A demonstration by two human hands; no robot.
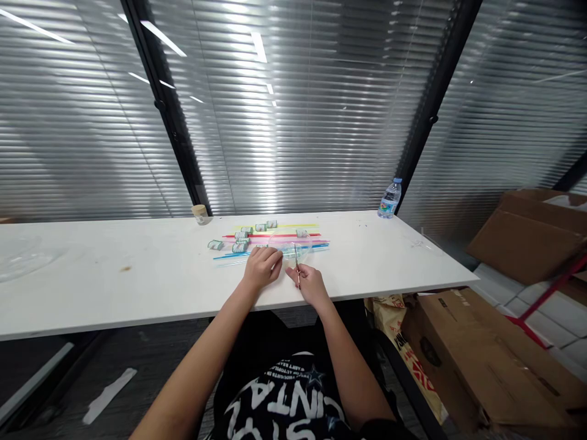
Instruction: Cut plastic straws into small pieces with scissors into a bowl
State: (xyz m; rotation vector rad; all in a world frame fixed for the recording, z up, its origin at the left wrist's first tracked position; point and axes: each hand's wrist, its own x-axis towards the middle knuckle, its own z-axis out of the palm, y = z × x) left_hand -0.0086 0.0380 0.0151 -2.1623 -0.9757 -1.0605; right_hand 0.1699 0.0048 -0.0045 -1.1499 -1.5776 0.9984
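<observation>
My right hand [312, 285] is closed round the handles of a pair of scissors [297, 269], whose blades point away from me. Just to its left, my left hand [263, 266] has its fingers pinched together; whatever is between them is too small to make out. Beyond both hands lie thin straw-like sticks, including a red stick [275, 235], a yellow stick [298, 226] and a blue stick [224, 256]. Several small green-and-white wrapped pieces [239, 247] are scattered among them. A clear round dish [308, 252] appears to stand behind the scissors, partly hidden.
A water bottle [389, 200] stands at the white table's [151, 284] back right, and a small lidded jar [200, 214] at its back left. Clear plastic [27, 256] lies far left. Cardboard boxes [495, 360] and a paper bag [403, 342] are on the right, below table level.
</observation>
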